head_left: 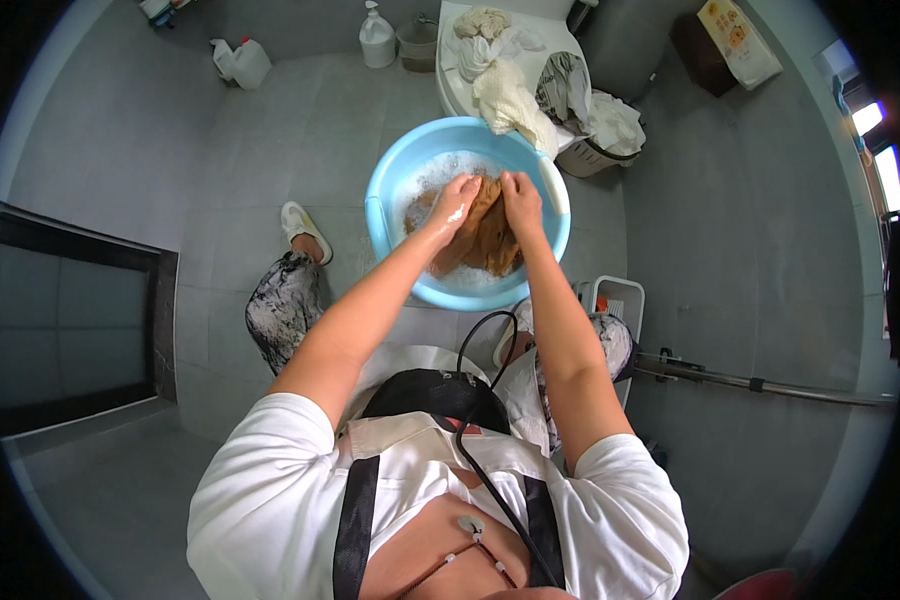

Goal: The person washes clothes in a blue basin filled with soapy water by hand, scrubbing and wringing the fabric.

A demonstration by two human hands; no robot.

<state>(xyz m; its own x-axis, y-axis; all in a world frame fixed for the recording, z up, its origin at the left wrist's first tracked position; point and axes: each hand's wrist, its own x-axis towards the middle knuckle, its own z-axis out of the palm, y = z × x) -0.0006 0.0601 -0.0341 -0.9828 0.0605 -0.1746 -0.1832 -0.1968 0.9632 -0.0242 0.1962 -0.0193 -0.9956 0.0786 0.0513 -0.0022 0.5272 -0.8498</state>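
Note:
A light blue basin (379, 222) stands on the floor in front of me, with sudsy water (422, 182) inside. Over it I hold a wet brown cloth (492, 240), perhaps a garment; its exact kind does not show. My left hand (454, 205) is closed on the cloth's upper left part, with foam on the wrist. My right hand (520, 203) grips the upper right part, close beside the left. Between both hands the cloth is bunched, and its lower end hangs down into the suds.
Beyond the basin, a white toilet (454, 88) has cream cloths (505, 98) and a dark patterned cloth (564, 88) on it; one cream cloth reaches the basin rim. A laundry basket (586, 160) stands right of it. White jugs (242, 64) and a pump bottle (377, 40) are along the far wall.

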